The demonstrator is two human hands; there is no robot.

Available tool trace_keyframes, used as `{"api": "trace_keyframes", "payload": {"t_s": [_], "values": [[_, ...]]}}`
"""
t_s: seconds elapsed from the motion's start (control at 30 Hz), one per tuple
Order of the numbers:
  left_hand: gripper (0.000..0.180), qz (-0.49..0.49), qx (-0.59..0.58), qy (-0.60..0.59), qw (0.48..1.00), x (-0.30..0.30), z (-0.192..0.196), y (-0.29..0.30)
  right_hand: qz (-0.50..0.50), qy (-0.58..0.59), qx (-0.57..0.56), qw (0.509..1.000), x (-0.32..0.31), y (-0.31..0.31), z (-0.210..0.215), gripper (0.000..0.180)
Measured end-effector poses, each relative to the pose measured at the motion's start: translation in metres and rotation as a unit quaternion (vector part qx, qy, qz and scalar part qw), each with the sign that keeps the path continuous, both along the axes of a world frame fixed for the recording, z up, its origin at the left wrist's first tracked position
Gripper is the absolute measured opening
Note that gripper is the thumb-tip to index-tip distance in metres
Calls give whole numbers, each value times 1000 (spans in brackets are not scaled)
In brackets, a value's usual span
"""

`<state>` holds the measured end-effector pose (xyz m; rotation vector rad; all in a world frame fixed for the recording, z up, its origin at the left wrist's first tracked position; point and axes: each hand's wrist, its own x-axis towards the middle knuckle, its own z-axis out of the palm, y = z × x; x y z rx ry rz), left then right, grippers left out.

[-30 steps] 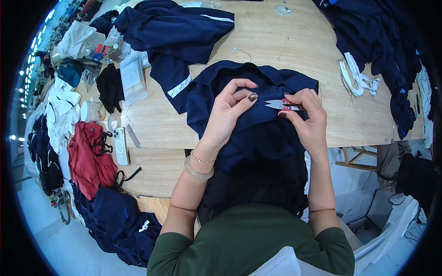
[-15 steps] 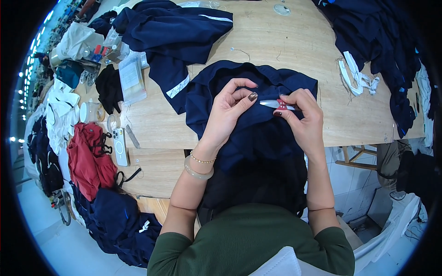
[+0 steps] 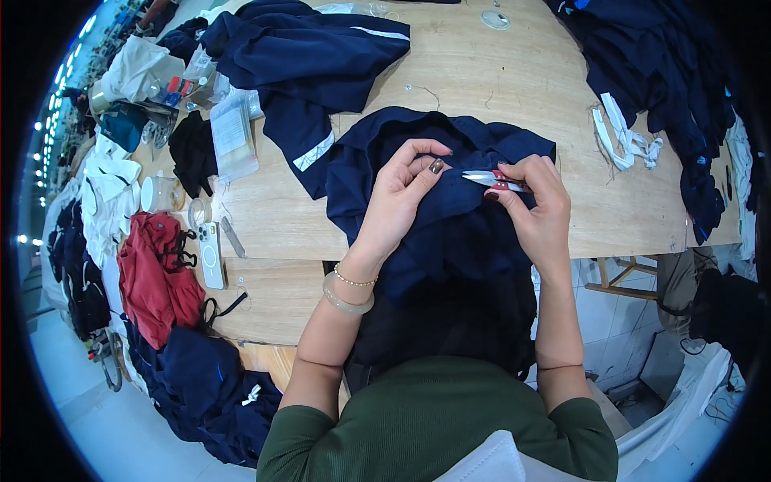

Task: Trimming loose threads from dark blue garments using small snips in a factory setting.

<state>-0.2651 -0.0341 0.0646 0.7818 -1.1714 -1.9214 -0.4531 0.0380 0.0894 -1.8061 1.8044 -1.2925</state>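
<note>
A navy garment (image 3: 434, 210) lies bunched over the table's near edge and hangs down in front of me. My left hand (image 3: 408, 178) pinches a bit of its cloth between thumb and fingers. In my right hand (image 3: 536, 197) is a pair of thread snips (image 3: 491, 179) with red on the handle. Their blades point left, slightly apart, just right of my left fingertips and over the cloth. Whether a thread lies between the blades is too small to tell.
Another navy garment (image 3: 305, 52) lies at the far left, and more navy cloth (image 3: 650, 72) at the right beside white strips (image 3: 622, 136). On the left are a phone (image 3: 211, 255), a red garment (image 3: 157, 277), a bagged paper (image 3: 233, 136) and a clear jar (image 3: 161, 194).
My right hand has shifted slightly right with the snips, and their blades have spread a little apart. The left hand still pinches the cloth in nearly the same place.
</note>
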Motion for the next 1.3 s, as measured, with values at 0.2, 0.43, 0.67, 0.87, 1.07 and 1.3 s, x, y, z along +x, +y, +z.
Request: {"api": "trace_keyframes", "payload": {"t_s": [0.2,0.43,0.67,0.87,1.07,1.3], "values": [[20,17,-21,-8,1000,-1,2,1,13,61,-29,998,2,-2,-1,21],[25,-43,-419,-310,853,39,31,25,-160,-219,-93,958,-46,3,-15,16],[46,229,-277,-546,756,54,1,-1,-130,47,40,990,-40,14,-54,28],[34,168,-222,-594,755,63,-43,-18,-177,200,70,961,-45,-6,-79,29],[6,225,153,75,959,89,-22,-22,-235,-397,112,880,-75,-20,-59,6],[27,114,282,350,886,130,-24,-28,111,-779,143,600,-142,-17,-65,6]]}}
